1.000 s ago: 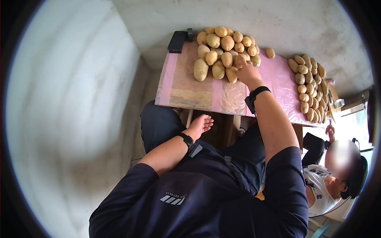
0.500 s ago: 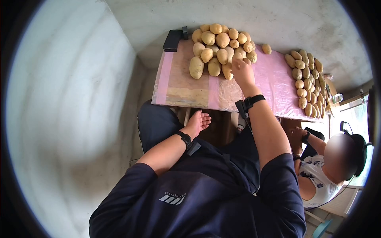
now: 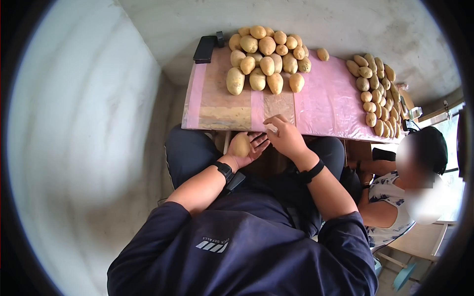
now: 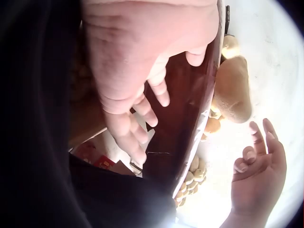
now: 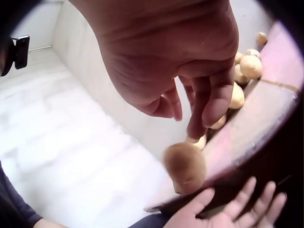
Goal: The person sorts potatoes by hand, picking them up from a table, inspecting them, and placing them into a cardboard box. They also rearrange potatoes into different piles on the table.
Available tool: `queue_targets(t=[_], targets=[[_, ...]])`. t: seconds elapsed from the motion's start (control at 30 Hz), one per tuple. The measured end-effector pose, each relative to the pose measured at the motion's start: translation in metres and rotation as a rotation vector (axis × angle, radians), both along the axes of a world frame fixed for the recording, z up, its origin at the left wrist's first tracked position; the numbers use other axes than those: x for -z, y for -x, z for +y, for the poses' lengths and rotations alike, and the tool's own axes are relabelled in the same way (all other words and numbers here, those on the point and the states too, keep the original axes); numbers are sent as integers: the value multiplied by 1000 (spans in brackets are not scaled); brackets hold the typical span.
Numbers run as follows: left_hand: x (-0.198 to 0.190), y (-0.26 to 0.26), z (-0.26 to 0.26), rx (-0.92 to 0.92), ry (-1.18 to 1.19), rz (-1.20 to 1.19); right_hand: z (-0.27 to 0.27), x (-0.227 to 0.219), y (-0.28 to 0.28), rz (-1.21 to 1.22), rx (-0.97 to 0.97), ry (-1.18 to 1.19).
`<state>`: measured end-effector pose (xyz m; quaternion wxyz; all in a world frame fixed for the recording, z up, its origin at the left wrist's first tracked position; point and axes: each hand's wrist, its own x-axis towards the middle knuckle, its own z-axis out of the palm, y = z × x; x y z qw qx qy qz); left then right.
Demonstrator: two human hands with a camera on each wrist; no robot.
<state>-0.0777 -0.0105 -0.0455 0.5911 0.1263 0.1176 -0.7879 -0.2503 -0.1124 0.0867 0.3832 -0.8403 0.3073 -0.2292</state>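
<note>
A single potato [image 3: 241,146] overlaps my left palm in the head view. Both wrist views show this potato [image 5: 185,167] in the air over the left hand, apart from the fingers of either hand. My left hand [image 3: 251,149] is palm up with fingers spread, just off the table's near edge. My right hand [image 3: 286,140] hangs to its right, fingers loosely bent and holding nothing. Beyond both hands, a group of potatoes [image 3: 267,46] stands in rough rows on the pink and brown covered table [image 3: 224,118].
A second bunch of potatoes [image 3: 379,98] covers the table's right end. One lone potato [image 3: 323,54] lies by the back wall. A black phone [image 3: 204,49] is at the back left corner. Another person [image 3: 390,197] sits at the right.
My right hand has drawn back from the potato group toward my left hand, and a potato is now over the left palm. The head view has shifted; the other person has moved.
</note>
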Motion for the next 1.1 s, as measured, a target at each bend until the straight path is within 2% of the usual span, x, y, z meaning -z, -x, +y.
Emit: queue_targets(t=[0.1, 0.17, 0.23, 0.27, 0.3, 0.37, 0.43, 0.5, 0.53, 0.57, 0.63, 0.67, 0.7, 0.73, 0.8, 0.83, 0.9, 1.1], targets=[[4, -12, 5, 63, 44, -64, 7, 21, -5, 1, 21, -79], [-9, -5, 15, 85, 23, 10, 14, 27, -6, -16, -43, -67], [-31, 3, 24, 409, 79, -149, 16, 32, -7, 13, -42, -85], [-24, 3, 26, 532, 4, -186, 16, 34, -7, 7, -49, -96], [-17, 2, 25, 532, 3, -188, 15, 36, -7, 2, -56, -107], [-7, 1, 21, 695, -122, -202, 11, 36, -7, -18, -51, -118], [1, -4, 15, 685, -151, -216, 7, 36, -4, -31, -41, -129], [12, -8, 9, 574, -343, -283, 2, 34, -1, -59, -31, -136], [17, -4, 9, 430, -470, -300, -2, 30, 1, -60, -29, -133], [29, -3, 8, 432, -467, -302, -5, 23, 4, -29, 11, -139], [54, -1, 6, 10, -625, -495, -15, 14, 9, 1, 53, -148], [48, 1, 2, -41, -713, -605, -25, 12, 11, -5, 139, -100], [50, -1, 2, -41, -715, -605, -35, 11, 13, -11, 224, -52], [51, -5, 4, -46, -633, -605, -46, 14, 15, -11, 223, -55], [50, -10, 4, -7, -500, -611, -73, 23, 15, -16, 406, 195], [47, -9, 3, -7, -498, -613, -85, 25, 14, -18, 408, 197], [47, -8, 4, 45, -458, -592, -103, 26, 13, 148, 466, 197], [51, -6, 8, 72, -476, -653, -143, 43, -4, 333, 360, 187]])
